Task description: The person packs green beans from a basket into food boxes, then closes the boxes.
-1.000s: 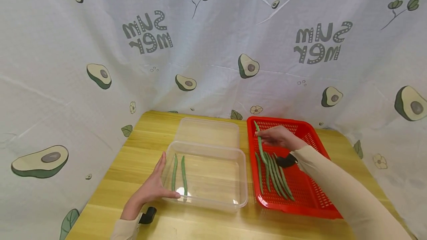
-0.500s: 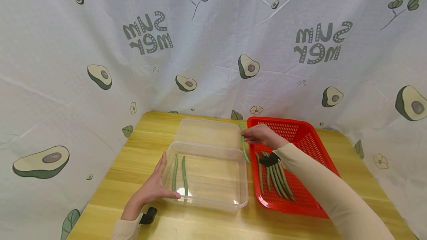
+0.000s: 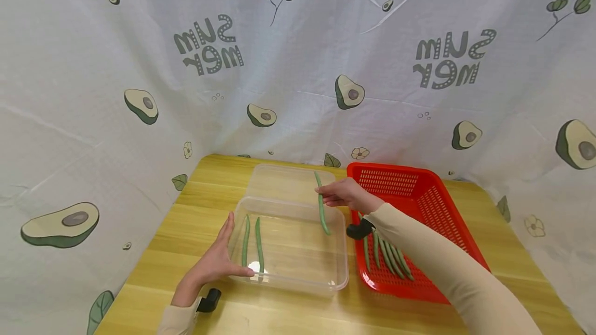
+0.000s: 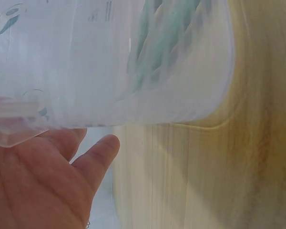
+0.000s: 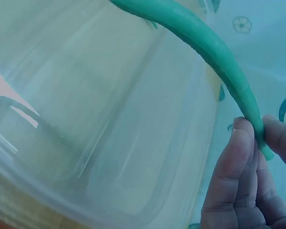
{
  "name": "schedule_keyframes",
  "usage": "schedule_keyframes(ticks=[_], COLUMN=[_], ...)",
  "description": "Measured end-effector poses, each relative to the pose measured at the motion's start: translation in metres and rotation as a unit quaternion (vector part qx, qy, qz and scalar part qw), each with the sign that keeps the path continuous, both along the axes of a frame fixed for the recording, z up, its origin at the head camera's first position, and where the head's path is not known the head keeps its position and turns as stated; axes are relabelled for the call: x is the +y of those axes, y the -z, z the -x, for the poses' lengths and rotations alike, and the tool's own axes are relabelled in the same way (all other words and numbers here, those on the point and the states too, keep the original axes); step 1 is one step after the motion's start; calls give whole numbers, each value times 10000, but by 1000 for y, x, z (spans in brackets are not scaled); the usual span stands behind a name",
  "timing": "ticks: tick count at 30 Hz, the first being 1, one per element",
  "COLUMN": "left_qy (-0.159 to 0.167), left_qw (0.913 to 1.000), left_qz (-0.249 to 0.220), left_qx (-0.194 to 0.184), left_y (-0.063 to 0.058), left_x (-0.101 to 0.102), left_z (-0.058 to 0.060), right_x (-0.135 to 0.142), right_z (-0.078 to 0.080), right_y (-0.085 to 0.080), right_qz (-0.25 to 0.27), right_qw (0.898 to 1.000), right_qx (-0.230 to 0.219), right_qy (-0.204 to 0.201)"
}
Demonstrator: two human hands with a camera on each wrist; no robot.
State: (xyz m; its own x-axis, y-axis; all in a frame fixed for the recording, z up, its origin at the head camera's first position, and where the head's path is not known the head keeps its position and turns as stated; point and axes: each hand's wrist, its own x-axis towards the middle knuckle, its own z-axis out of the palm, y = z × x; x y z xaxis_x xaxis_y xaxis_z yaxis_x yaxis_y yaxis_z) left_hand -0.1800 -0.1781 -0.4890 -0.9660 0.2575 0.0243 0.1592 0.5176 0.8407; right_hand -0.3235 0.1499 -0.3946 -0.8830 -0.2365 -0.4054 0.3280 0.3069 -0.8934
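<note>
In the head view my right hand (image 3: pixel 344 194) pinches a green bean (image 3: pixel 321 206) between thumb and fingertips. The bean hangs over the back right part of a clear plastic container (image 3: pixel 298 283), and the right wrist view shows the pinch near one end of the bean (image 5: pixel 209 47). Two more green beans (image 3: pixel 259 244) lie lengthwise inside the container at its left. My left hand (image 3: pixel 215 261) rests against the container's left near corner, thumb along the near rim and fingers stretched up the left side. The left wrist view has that hand (image 4: pixel 43 176) beside the clear wall.
A red perforated basket (image 3: pixel 447 206) stands right of the container, with several green beans (image 3: pixel 391 257) partly behind my right sleeve. A clear lid or second container (image 3: pixel 284 180) lies behind the first. The wooden table (image 3: pixel 181 221) meets a printed cloth (image 3: pixel 298 66) at the back.
My right hand has carried the green bean leftward, out from over the red basket to above the container. My left hand has kept its place at the container's corner.
</note>
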Motion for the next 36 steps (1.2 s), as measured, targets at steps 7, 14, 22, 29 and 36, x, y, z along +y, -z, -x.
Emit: schedule_keyframes(ticks=[7, 14, 22, 29, 36], left_qy=[-2, 9, -21, 5, 21], left_qw=[10000, 10000, 10000, 9999, 9999], left_qz=[-27, -58, -29, -89, -119], left_qx=[47, 29, -51, -79, -79], left_y=[3, 2, 1, 0, -1], left_x=[0, -1, -1, 0, -1], left_z=[-1, -2, -1, 0, 0], right_x=[-21, -41, -59, -74, -85], right_z=[-6, -13, -18, -24, -31], right_y=[4, 9, 18, 23, 30], right_qz=[76, 185, 95, 119, 132], right_qw=[9999, 9998, 9994, 9988, 9974], right_qx=[-60, -109, -230, -297, -398], right_qy=[-121, -54, -240, -382, -587])
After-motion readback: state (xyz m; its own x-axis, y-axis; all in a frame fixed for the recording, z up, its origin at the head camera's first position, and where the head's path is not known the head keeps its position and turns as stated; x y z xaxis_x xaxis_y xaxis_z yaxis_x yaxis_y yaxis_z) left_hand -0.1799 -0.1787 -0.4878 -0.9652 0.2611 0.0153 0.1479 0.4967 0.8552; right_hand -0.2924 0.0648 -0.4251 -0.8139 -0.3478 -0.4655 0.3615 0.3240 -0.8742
